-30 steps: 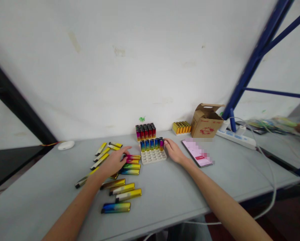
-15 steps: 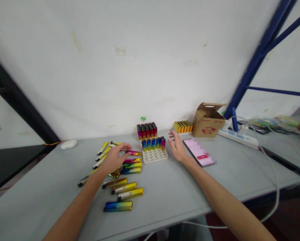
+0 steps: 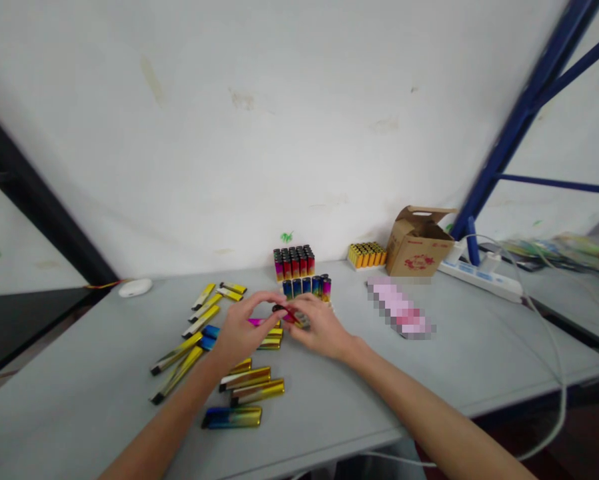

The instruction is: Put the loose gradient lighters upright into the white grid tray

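The right hand [image 3: 324, 327] has swung leftward to meet the left hand [image 3: 239, 327], which has brought a dark-ended magenta tube [image 3: 291, 317] with it. Left thumb and fingertips pinch the tube's dark end; right fingers close on its other end. It sits just in front of the upright blue tubes [image 3: 306, 287], above the grey table [image 3: 344, 407]; loose yellow-ended tubes [image 3: 257, 391] lie nearer the person.
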Demonstrator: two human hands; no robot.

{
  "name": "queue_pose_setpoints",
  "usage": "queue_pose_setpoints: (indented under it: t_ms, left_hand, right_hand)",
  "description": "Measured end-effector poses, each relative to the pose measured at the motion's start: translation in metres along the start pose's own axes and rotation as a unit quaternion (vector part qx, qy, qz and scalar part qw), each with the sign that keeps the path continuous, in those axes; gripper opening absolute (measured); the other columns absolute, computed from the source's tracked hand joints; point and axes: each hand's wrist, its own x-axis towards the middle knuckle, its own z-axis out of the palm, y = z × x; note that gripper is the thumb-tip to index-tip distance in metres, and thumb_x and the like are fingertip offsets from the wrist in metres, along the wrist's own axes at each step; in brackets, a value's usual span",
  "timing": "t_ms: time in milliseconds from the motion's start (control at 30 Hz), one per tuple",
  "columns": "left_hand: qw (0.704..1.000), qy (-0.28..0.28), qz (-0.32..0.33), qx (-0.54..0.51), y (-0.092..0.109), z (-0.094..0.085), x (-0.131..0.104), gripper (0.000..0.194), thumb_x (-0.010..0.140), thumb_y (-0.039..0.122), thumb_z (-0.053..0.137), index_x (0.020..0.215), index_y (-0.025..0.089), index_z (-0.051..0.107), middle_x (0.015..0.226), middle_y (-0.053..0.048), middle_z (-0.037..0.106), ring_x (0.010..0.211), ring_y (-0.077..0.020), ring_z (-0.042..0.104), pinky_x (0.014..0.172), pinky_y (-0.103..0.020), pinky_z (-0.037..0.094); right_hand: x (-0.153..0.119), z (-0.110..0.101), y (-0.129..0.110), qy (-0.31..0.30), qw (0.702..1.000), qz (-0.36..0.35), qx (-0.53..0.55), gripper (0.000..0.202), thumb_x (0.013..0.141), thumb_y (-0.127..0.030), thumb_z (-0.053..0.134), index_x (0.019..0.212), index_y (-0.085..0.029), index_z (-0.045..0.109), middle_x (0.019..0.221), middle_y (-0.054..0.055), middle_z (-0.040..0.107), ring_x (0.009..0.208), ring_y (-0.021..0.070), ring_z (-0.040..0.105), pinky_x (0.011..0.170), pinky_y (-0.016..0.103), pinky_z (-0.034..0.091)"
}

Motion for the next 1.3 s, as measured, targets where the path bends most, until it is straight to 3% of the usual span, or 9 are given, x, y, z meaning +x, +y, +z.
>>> queue_pose_setpoints:
  t_ms: [133, 267, 400, 500, 600, 667, 867, 1100, 1300]
  left_hand:
    - [0.999, -0.024, 0.021, 0.038, 0.010, 0.000, -0.001, 0.025, 0.084, 0.033, 0.058, 0.105, 0.019, 0.062, 0.108, -0.009, 0.068, 0.104, -0.0223, 0.061, 0.096, -0.040, 0.047]
    - [0.996, -0.014, 0.012, 0.090, 0.000, -0.003, -0.004, 0.040, 0.085, 0.035, 0.057, 0.121, 0.020, 0.053, 0.117, -0.009, 0.063, 0.106, -0.0229, 0.059, 0.095, -0.040, 0.047]
    - [0.994, -0.021, 0.022, 0.105, -0.015, -0.003, -0.005, 0.028, 0.088, 0.032, 0.053, 0.113, 0.019, 0.058, 0.107, -0.007, 0.067, 0.096, -0.0197, 0.061, 0.089, -0.034, 0.049]
    - [0.993, -0.026, 0.029, 0.107, -0.021, 0.000, -0.004, 0.022, 0.090, 0.031, 0.050, 0.105, 0.018, 0.061, 0.100, -0.006, 0.068, 0.091, -0.0180, 0.062, 0.086, -0.031, 0.049]
    - [0.993, -0.031, 0.033, 0.109, -0.023, 0.002, -0.005, 0.021, 0.091, 0.029, 0.047, 0.100, 0.017, 0.063, 0.096, -0.006, 0.069, 0.089, -0.0177, 0.063, 0.085, -0.030, 0.049]
    - [0.992, -0.040, 0.039, 0.110, -0.022, 0.002, -0.006, 0.020, 0.091, 0.028, 0.047, 0.097, 0.017, 0.063, 0.094, -0.006, 0.069, 0.089, -0.0177, 0.063, 0.084, -0.030, 0.049]
    - [0.987, -0.093, 0.064, 0.112, -0.014, 0.001, -0.009, 0.016, 0.087, 0.028, 0.052, 0.092, 0.017, 0.063, 0.092, -0.006, 0.070, 0.087, -0.0177, 0.064, 0.082, -0.029, 0.050]
    - [0.985, -0.112, 0.066, 0.116, -0.013, 0.003, -0.009, 0.015, 0.086, 0.026, 0.051, 0.087, 0.017, 0.063, 0.088, -0.006, 0.070, 0.083, -0.0173, 0.064, 0.079, -0.030, 0.050]
    - [0.982, -0.130, 0.089, 0.106, -0.015, 0.002, -0.011, 0.014, 0.083, 0.023, 0.053, 0.090, 0.017, 0.064, 0.089, -0.006, 0.069, 0.083, -0.0177, 0.063, 0.078, -0.031, 0.049]
  right_hand:
    - [-0.003, -0.005, -0.001, -0.034, 0.999, 0.016, 0.034, 0.014, 0.086, -0.023, 0.054, 0.097, -0.017, 0.060, 0.090, 0.007, 0.066, 0.084, 0.0196, 0.058, 0.078, 0.034, 0.046]
    - [-0.003, -0.012, 0.002, 0.017, 0.974, 0.105, 0.199, 0.015, 0.091, -0.031, 0.048, 0.092, -0.018, 0.055, 0.090, 0.006, 0.065, 0.082, 0.0178, 0.060, 0.076, 0.033, 0.047]
    - [0.002, -0.018, 0.009, 0.075, 0.889, 0.170, 0.418, 0.027, 0.089, -0.046, 0.048, 0.095, -0.020, 0.051, 0.072, -0.001, 0.058, 0.075, 0.0169, 0.062, 0.076, 0.033, 0.048]
    - [0.004, -0.023, 0.013, 0.105, 0.803, 0.223, 0.543, 0.027, 0.082, -0.046, 0.055, 0.095, -0.023, 0.049, 0.062, -0.007, 0.042, 0.056, 0.0134, 0.055, 0.058, 0.028, 0.047]
    - [0.004, -0.029, 0.015, 0.099, 0.740, 0.265, 0.610, 0.023, 0.075, -0.038, 0.059, 0.088, -0.023, 0.047, 0.061, -0.008, 0.036, 0.044, 0.0086, 0.040, 0.040, 0.020, 0.031]
    - [0.003, -0.032, 0.016, 0.091, 0.714, 0.281, 0.635, 0.022, 0.074, -0.040, 0.057, 0.082, -0.022, 0.046, 0.057, -0.008, 0.032, 0.041, 0.0077, 0.031, 0.038, 0.018, 0.022]
    - [0.002, -0.031, 0.021, 0.096, 0.709, 0.290, 0.636, 0.044, 0.080, -0.060, 0.040, 0.059, -0.022, 0.037, 0.045, -0.008, 0.024, 0.040, 0.0097, 0.030, 0.049, 0.023, 0.036]
    - [0.000, -0.026, 0.025, 0.082, 0.684, 0.310, 0.655, 0.044, 0.077, -0.056, 0.042, 0.050, -0.023, 0.029, 0.040, -0.010, 0.019, 0.036, 0.0075, 0.017, 0.038, 0.021, 0.021]
    - [0.002, -0.028, 0.024, 0.124, 0.677, 0.341, 0.641, 0.037, 0.079, -0.045, 0.039, 0.051, -0.022, 0.029, 0.040, -0.009, 0.020, 0.036, 0.0071, 0.015, 0.037, 0.021, 0.020]
